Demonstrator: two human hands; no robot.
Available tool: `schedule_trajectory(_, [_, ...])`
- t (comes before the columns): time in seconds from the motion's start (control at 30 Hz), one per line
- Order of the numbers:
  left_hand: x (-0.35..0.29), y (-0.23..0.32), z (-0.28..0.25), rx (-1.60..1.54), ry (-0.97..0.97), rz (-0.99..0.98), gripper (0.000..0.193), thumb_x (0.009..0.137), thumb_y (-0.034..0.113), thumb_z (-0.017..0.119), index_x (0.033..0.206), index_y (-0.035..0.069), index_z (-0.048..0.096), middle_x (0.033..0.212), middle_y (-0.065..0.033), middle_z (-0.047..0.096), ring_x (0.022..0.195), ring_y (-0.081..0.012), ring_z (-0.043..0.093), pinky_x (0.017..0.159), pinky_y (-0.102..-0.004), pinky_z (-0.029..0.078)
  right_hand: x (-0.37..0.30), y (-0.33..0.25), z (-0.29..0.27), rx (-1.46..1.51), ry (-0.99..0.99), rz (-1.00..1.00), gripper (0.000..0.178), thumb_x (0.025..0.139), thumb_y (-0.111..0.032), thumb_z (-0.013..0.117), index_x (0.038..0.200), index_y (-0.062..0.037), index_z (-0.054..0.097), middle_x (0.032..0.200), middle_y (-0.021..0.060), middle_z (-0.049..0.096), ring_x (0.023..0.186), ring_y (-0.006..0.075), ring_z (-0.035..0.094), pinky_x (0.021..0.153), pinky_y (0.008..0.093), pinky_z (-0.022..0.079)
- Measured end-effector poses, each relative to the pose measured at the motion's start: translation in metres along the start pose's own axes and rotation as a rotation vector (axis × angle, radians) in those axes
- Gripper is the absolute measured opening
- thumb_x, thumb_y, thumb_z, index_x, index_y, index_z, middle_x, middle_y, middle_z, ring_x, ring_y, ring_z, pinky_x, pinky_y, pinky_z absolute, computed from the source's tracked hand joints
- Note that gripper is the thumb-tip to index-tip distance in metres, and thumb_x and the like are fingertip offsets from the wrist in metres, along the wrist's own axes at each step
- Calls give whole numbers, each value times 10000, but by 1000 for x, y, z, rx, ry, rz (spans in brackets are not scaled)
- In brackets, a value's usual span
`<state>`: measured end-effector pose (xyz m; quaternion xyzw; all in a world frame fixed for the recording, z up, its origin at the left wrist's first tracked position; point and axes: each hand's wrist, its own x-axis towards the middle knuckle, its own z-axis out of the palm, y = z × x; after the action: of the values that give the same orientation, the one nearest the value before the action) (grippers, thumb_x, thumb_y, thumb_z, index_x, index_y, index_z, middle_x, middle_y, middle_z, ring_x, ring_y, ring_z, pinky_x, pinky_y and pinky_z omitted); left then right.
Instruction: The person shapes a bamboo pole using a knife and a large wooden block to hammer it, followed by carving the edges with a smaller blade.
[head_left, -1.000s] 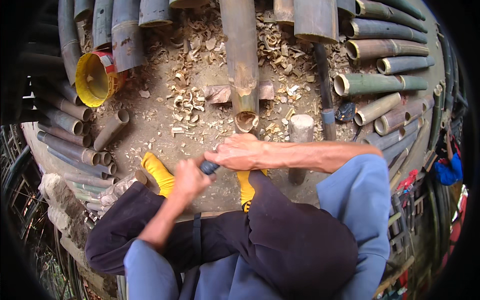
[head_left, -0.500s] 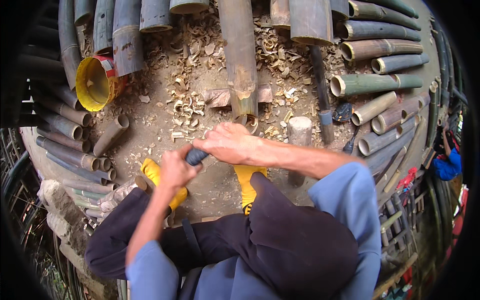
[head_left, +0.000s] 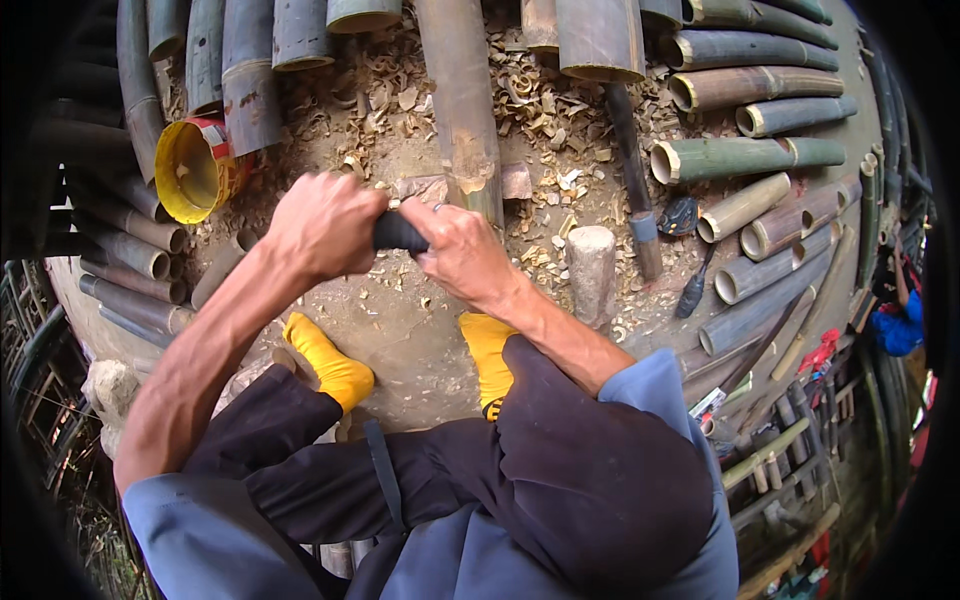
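Observation:
My left hand [head_left: 325, 225] and my right hand [head_left: 462, 252] are both closed, held out ahead of my knees. Between them shows a short, dark, rounded grip [head_left: 398, 235]; both hands wrap round it, and the rest of it is hidden. Just beyond my fists, a thick bamboo pole [head_left: 460, 90] points toward me, its near part over a small wooden block [head_left: 516, 182]. My right hand overlaps the view of the pole's near end, and I cannot tell whether anything I hold touches it.
Bamboo tubes [head_left: 750, 158] lie in rows on both sides. A yellow tin [head_left: 185, 175] stands far left. Curled shavings [head_left: 545, 105] cover the ground. At right are an upright wooden post [head_left: 592, 265] and a dark rod with a blue band [head_left: 643, 228]. My yellow-covered feet [head_left: 335, 370] are below my hands.
Both hands have moved up and away from my body with the dark grip. My left hand has swung forward and left, and its elbow has spread outward. The view has shifted slightly.

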<state>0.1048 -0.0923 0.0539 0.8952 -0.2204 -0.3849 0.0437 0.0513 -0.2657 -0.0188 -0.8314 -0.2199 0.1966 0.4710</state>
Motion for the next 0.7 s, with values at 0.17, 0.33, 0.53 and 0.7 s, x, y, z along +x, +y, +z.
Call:
schedule_trajectory(0.17, [38, 18, -50, 276, 41, 241, 99, 561, 130, 664, 626, 58, 646, 619, -121, 631, 605, -282, 656, 550, -376, 525, 3, 2, -10, 187, 245, 120, 322, 737, -9, 643, 1050, -28, 570, 796, 181, 660, 684, 268, 680, 604, 367, 552])
schedule_trajectory(0.33, [-31, 16, 43, -463, -429, -84, 267, 638, 249, 719, 772, 21, 679, 719, -173, 673, 635, -286, 666, 645, -416, 549, -27, -11, -15, -173, -535, -33, 384, 703, -101, 631, 1081, -90, 566, 736, 89, 606, 672, 234, 607, 649, 359, 551])
schedule_trajectory(0.53, [-72, 81, 76, -1362, 73, -501, 509, 706, 285, 737, 1047, -45, 554, 716, -132, 608, 687, -211, 644, 573, -363, 508, -78, -50, -73, 198, 263, 77, 805, 736, -247, 720, 1377, 55, 339, 1244, 215, 523, 1156, 367, 500, 997, 434, 390])
schedule_trajectory(0.7, [-57, 152, 115, -1068, 356, 84, 827, 722, 412, 773, 1326, -11, 396, 1208, -183, 538, 1168, -295, 512, 954, -448, 444, -124, -18, -65, 412, 190, 521, 589, 782, -133, 615, 1316, 21, 423, 1181, 204, 582, 1066, 253, 599, 906, 358, 470])
